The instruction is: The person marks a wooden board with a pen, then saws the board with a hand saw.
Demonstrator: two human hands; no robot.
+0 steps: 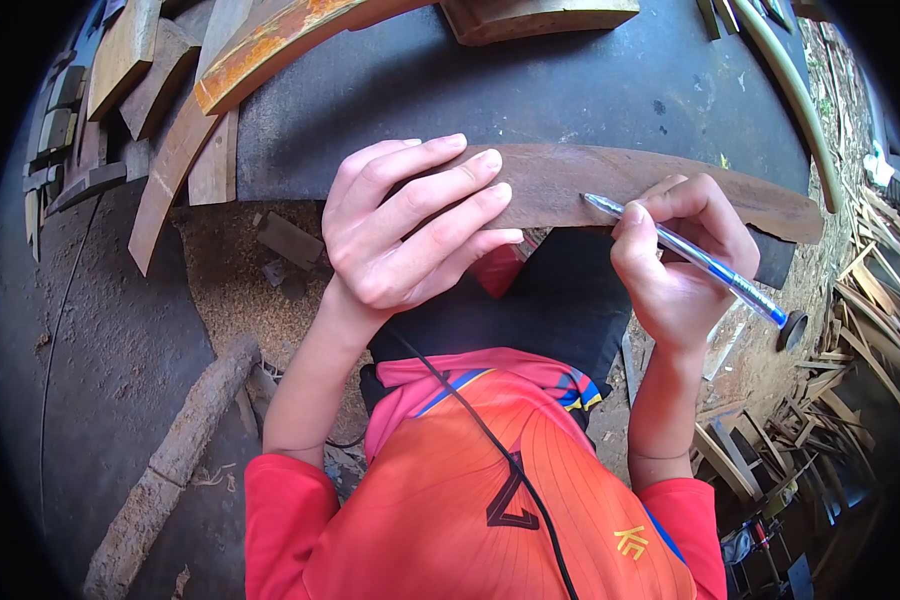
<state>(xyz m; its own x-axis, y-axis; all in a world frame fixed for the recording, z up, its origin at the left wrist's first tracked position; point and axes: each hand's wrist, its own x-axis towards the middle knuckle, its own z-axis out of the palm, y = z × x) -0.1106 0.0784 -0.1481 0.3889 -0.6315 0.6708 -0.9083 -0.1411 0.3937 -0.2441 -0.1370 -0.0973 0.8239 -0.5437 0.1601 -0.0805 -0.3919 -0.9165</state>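
Observation:
A brown, slightly curved wooden board (550, 180) lies along the near edge of the dark worktop. My left hand (405, 215) grips its left end, the fingers laid across the upper face and the thumb by the lower edge. That end of the board is hidden beneath the fingers. In my right hand (685, 245) is a clear ballpoint pen (725, 276) with a blue inner tube, pinched between thumb and fingers. The pen's tip rests on or just above the board's face, left of the right hand, which leans against the board's lower edge. No drawn line is clear enough to make out.
Beyond the board, a curved orange-brown wooden piece (270, 55) and a wood block (540, 15) lie on the worktop (590, 90). Cut boards (160, 75) crowd the left. A rough log (175, 470) lies lower left. Wood scraps (860, 300) cover the ground at right.

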